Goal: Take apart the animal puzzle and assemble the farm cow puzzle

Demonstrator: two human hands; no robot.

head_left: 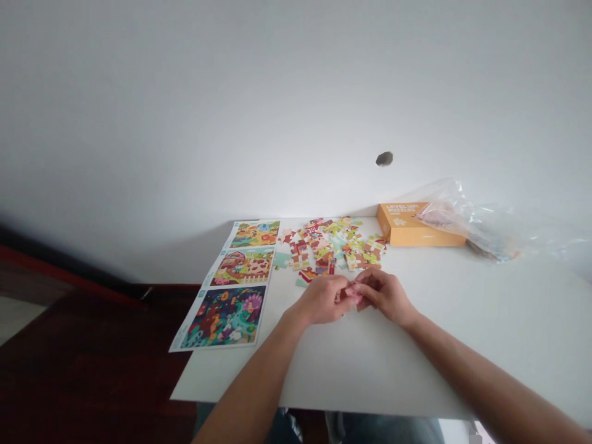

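My left hand (325,300) and my right hand (383,296) meet over the white table, fingertips closed together on pink puzzle pieces (354,292). My fingers cover most of what they pinch, so the exact number of pieces is hidden. Just beyond my hands lies a loose heap of colourful puzzle pieces (322,246) in green, red, brown and cream, some overlapping. Left of the heap, a picture sheet (240,287) lies flat, printed with three scenes: animals in yellow grass, a farm with a barn and cow, and a dark night scene.
An orange puzzle box (419,233) stands at the back right against the wall. A clear plastic bag (485,228) with pieces inside spills over it to the right. The sheet's lower left corner overhangs the left edge of the white table (370,370).
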